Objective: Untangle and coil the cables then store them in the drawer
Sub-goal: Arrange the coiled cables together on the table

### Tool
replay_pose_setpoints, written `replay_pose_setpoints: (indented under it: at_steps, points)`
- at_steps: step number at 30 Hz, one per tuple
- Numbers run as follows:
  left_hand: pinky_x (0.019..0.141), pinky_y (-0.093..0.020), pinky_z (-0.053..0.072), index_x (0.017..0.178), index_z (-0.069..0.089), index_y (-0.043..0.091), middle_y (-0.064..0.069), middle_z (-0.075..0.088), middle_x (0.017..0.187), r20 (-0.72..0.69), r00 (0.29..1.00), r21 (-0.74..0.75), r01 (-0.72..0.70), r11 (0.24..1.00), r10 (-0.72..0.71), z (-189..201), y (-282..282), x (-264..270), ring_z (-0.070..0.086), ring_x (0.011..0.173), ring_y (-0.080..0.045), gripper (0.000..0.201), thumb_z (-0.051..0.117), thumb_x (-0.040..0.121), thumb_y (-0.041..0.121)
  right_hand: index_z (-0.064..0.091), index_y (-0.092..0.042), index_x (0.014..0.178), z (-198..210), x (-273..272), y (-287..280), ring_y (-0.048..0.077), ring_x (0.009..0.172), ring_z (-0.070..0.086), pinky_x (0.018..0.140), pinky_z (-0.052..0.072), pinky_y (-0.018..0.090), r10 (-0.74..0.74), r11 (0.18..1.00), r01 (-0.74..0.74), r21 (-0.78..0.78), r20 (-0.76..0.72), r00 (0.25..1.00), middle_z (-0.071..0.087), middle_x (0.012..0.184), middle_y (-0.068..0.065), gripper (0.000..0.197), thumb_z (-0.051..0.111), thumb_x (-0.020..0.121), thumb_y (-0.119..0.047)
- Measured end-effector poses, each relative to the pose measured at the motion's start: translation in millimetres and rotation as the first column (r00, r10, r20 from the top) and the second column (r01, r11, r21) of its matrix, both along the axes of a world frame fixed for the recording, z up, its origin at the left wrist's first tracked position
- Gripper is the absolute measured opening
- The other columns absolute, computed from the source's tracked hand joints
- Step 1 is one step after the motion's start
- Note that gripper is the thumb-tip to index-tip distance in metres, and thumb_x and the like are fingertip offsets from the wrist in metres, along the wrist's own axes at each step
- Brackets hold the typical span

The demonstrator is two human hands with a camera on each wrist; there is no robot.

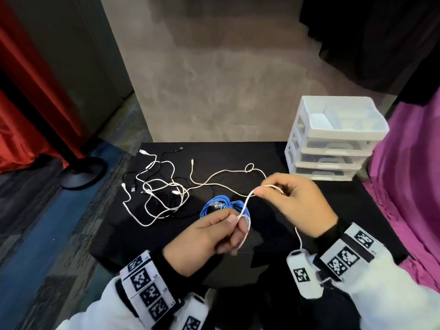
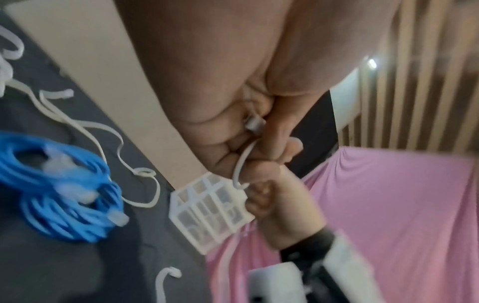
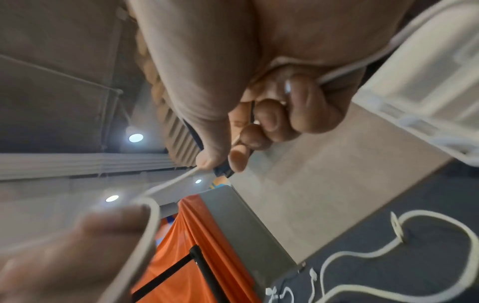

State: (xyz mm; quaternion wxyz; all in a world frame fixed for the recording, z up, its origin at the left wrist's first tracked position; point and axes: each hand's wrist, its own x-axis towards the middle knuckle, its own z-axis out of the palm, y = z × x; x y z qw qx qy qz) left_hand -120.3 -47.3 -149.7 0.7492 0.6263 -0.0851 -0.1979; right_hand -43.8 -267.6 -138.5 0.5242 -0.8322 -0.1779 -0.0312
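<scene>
Over the black table (image 1: 273, 153) both hands work one white cable (image 1: 246, 202). My left hand (image 1: 214, 234) holds a small loop of it wound round curled fingers, thumb pressing on top; its plug (image 2: 255, 124) shows inside the fist. My right hand (image 1: 283, 194) pinches the same cable between thumb and forefinger, a little higher and to the right. The cable's free length (image 1: 223, 173) runs left across the table with a small knot-like loop. A coiled blue cable (image 1: 222, 206) lies just beyond my left hand. A tangle of white and black cables (image 1: 162, 191) sits further left.
A white plastic three-drawer unit (image 1: 333, 139) stands at the table's back right corner, drawers closed, open tray on top. Pink cloth (image 1: 409, 186) hangs to the right. Red curtain and a stand base (image 1: 81, 172) are on the floor at left. A grey wall rises behind the table.
</scene>
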Motion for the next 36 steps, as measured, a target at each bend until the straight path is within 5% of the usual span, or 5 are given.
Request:
replay_pose_setpoints:
  at_steps: [5,11,21,27,36]
  points:
    - [0.077,-0.028,0.053,0.100,0.059,0.011,-0.003,0.059,0.089,-0.212,0.977,-0.466,-0.115,0.877,0.015,25.7,3.2,0.6,0.043,0.055,-0.006,0.014,0.050,0.103,0.021,0.073,-0.027,0.078,-34.7,-18.8,13.4,0.001,0.057,0.042,0.061,0.035,0.022,0.071,0.995,-0.077,-0.059,-0.111,0.991,0.047,0.055,-0.017,0.028,0.061,0.103,-0.034]
    - [0.095,-0.033,0.058,0.094,0.058,0.011,-0.020,0.063,0.137,-0.253,0.920,-0.486,-0.389,0.783,0.300,27.4,12.4,10.7,0.075,0.091,-0.015,0.020,0.043,0.105,0.019,0.070,-0.031,0.095,-75.5,-66.7,24.6,0.013,0.076,0.066,0.080,0.055,0.041,0.167,0.940,-0.204,-0.275,-0.153,0.974,0.070,0.077,-0.003,0.061,0.035,0.093,-0.081]
    - [0.102,-0.039,0.053,0.089,0.058,0.007,-0.004,0.067,0.131,0.221,0.931,0.151,-0.326,0.933,0.289,-3.0,-0.2,5.6,0.071,0.111,-0.026,0.021,0.047,0.106,0.015,0.066,-0.036,0.100,-2.1,-75.3,20.7,0.003,0.075,0.064,0.076,0.055,0.037,0.330,0.899,-0.304,-0.316,0.032,0.943,0.068,0.081,-0.017,0.012,0.054,0.099,-0.034]
    - [0.080,-0.030,0.050,0.096,0.059,0.005,0.001,0.074,0.102,0.092,0.995,0.112,-0.053,0.992,0.043,8.8,-1.3,-6.5,0.056,0.053,-0.014,0.028,0.044,0.104,0.027,0.072,-0.016,0.088,20.1,-33.8,9.4,0.025,0.066,0.055,0.069,0.047,0.039,0.215,0.971,-0.205,0.120,-0.076,0.974,0.064,0.071,0.013,0.009,0.079,0.090,-0.011]
    - [0.081,-0.027,0.055,0.100,0.049,0.007,-0.004,0.075,0.098,-0.099,0.995,-0.395,-0.061,0.917,0.024,28.7,1.2,-12.1,0.045,0.050,-0.002,0.022,0.035,0.108,0.021,0.082,-0.029,0.099,-12.1,-36.7,26.6,0.017,0.055,0.043,0.047,0.029,0.023,0.196,0.957,-0.095,0.274,-0.371,0.908,0.061,0.073,0.008,0.018,0.064,0.101,-0.026]
